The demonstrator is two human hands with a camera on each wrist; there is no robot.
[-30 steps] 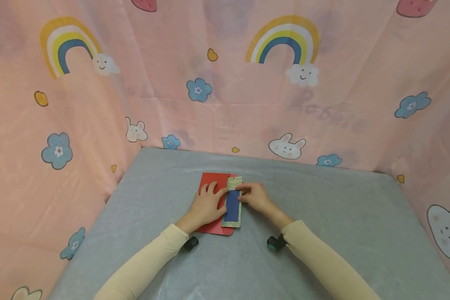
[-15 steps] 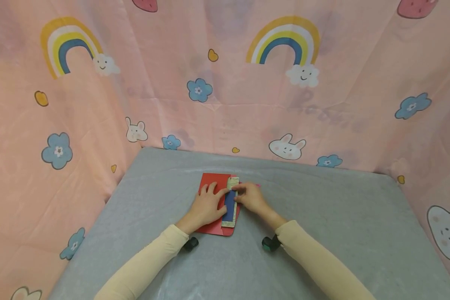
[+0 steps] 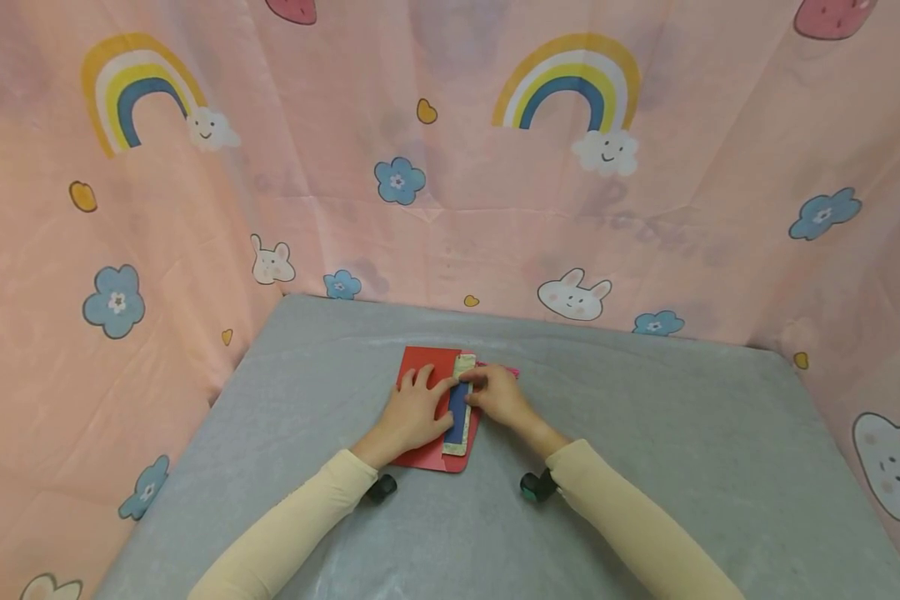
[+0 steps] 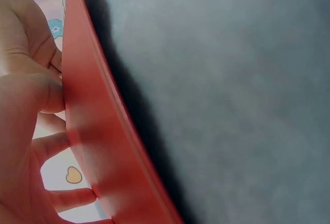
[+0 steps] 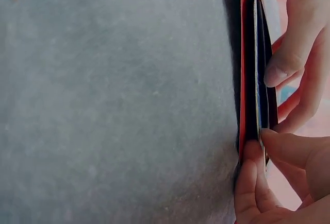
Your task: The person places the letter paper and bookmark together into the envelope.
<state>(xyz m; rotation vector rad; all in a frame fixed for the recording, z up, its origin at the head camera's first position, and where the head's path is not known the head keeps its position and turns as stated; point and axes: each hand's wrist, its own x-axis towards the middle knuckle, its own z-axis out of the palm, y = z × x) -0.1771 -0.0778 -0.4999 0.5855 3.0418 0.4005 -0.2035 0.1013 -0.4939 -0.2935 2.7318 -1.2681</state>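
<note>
A flat red envelope (image 3: 430,357) lies on the grey table, its opening facing right. Partly inside it sits a card (image 3: 458,417) with a blue panel and a pale patterned border. My left hand (image 3: 414,412) rests on the envelope with fingers spread, its thumb near the card's left side. At the card's right edge, my right hand (image 3: 501,396) pinches it between thumb and fingers. The right wrist view shows the card's thin edge (image 5: 258,74) between the envelope's red layers (image 5: 243,74). In the left wrist view the envelope's red face (image 4: 103,116) stands beside the left fingers (image 4: 72,198).
Something small and pink (image 3: 512,372) shows just behind the right hand. Dark wrist cameras (image 3: 381,487) hang under both wrists. The grey-covered table (image 3: 645,433) ends at a pink patterned curtain (image 3: 480,233) at the back and sides.
My right hand has moved left with the card, so less of the card shows and more red appears on its right. The left hand has stayed in place.
</note>
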